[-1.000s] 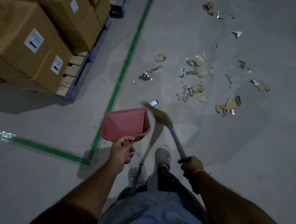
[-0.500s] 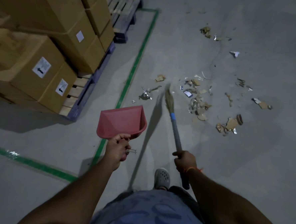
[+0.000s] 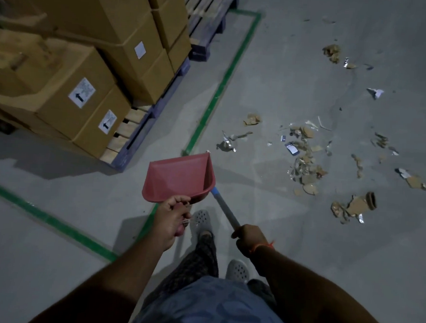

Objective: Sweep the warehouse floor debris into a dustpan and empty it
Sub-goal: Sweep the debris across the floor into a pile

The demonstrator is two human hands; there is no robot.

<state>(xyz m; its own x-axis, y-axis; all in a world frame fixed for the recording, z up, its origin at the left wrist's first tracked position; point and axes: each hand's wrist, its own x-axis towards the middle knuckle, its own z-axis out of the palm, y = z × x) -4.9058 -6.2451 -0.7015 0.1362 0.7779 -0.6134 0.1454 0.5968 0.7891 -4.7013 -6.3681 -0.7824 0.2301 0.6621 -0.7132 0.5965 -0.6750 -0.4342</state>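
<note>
Broom swung behind smooth pink dustpan | left hand grips dustpan | right hand grips broom

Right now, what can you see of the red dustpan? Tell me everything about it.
The dustpan is red and looks like smooth moulded plastic: a scoop with a flat base and raised side and back walls. No debris is visible on the surfaces that show. It is held in the air above the grey floor, tilted, beside the green floor line. The left hand grips its handle, which the fingers mostly hide. The broom shaft passes behind its right corner, hiding the broom's head; whether they touch I cannot tell.
</note>
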